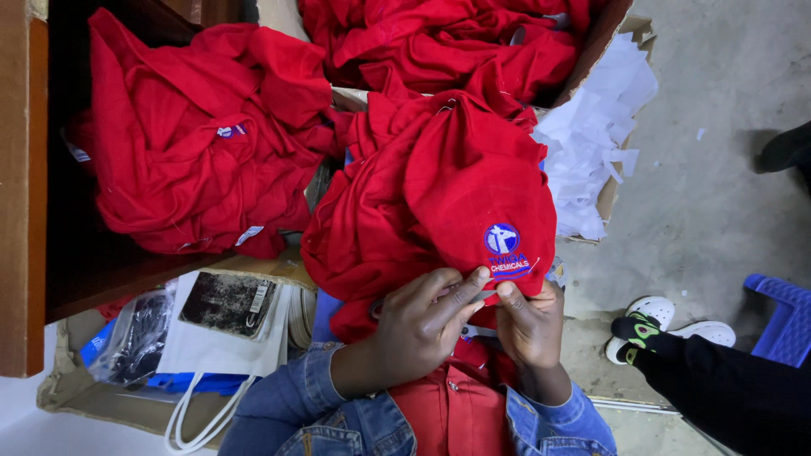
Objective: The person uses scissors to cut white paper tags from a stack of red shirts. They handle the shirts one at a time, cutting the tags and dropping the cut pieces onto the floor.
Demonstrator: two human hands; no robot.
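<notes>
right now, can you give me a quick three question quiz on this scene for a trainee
1. True or false: both hands grip the red garment beside its round blue and white badge.
2. Which lies nearest the left hand? A) white paper scraps B) white bag with cord handles C) blue plastic stool
3. Fill in: the box at the top of the view holds more ____ garments.

Key
1. True: the left hand and right hand pinch the red garment just under the badge.
2. B: the white bag; the paper scraps and stool lie on the right.
3. Red, in the cardboard box.
</notes>
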